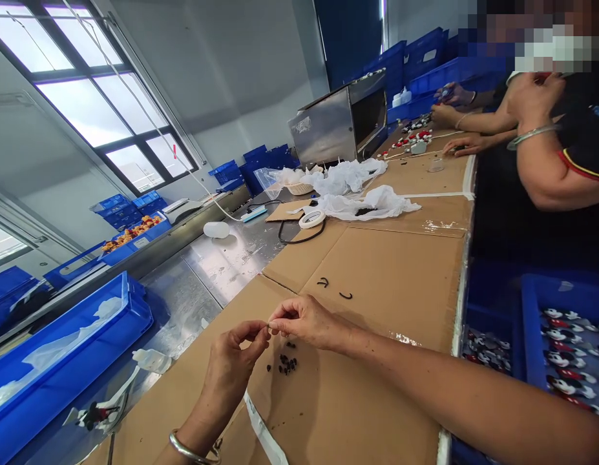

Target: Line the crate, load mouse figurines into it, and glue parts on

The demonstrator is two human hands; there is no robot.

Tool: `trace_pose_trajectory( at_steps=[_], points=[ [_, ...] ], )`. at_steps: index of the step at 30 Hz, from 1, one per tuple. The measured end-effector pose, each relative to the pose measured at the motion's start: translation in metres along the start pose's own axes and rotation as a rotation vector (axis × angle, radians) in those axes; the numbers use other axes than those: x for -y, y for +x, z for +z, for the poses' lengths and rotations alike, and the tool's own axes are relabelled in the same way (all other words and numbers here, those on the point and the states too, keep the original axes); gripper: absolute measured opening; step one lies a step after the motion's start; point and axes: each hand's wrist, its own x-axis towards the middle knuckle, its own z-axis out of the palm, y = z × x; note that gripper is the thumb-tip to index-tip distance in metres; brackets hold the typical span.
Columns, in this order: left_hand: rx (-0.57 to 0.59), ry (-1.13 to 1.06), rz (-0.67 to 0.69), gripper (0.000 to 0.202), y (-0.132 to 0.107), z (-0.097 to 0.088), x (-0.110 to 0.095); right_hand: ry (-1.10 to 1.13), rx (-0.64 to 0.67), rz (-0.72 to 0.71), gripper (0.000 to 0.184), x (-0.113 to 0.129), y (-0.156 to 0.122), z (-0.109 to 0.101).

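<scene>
A wide cardboard sheet [391, 278] covers the work table, and to the left of it a bare metal bench [216, 265] runs beside a long blue crate [134, 310] with crumpled plastic inside. At the far end of the table stands a steel box [335, 126], with white plastic bags [371, 201] lying in front of it on the cardboard. At the upper right a co-worker's arm [551, 171] leans over the table edge, well apart from the near hands. On the right, below the table edge, is a blue bin [529, 323] that holds small red, white and black figures. Near the middle of the cardboard the person's two hands meet. The left hand [234, 355] comes up from below with a metal bracelet [192, 452] on the wrist, and the right hand [304, 321] reaches in from the right side. Both are closed in a pinch, thumb against forefinger, and the fingertips of the two hands touch each other around a tiny piece [269, 326] – it is too small to tell what it is. A roll of tape [311, 218] lies near the bags. Two curved black pieces [346, 296] lie on the cardboard beyond the hands. Directly under the hands, on the cardboard, there is a little heap of small black bits [287, 363] – near the fingers but not touched.
</scene>
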Motion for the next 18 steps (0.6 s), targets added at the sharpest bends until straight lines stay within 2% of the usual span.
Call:
trace_pose_trajectory(
  at_steps=[6, 14, 18],
  points=[
    [0.049, -0.041, 0.002, 0.04, 0.0026, 0.0004, 0.0035, 0.042, 0.015, 0.03, 0.02, -0.0006, 0.001, 0.0005],
    [-0.031, 0.086, 0.054, 0.032, -0.0047, 0.0023, -0.0039, 0.126, 0.083, 0.078, 0.035, -0.0026, 0.0004, -0.003],
    [0.002, 0.046, 0.024, 0.038, -0.0037, 0.004, -0.0045, 0.136, 0.076, 0.073, 0.032, -0.0067, 0.0015, -0.0027]
  ],
)
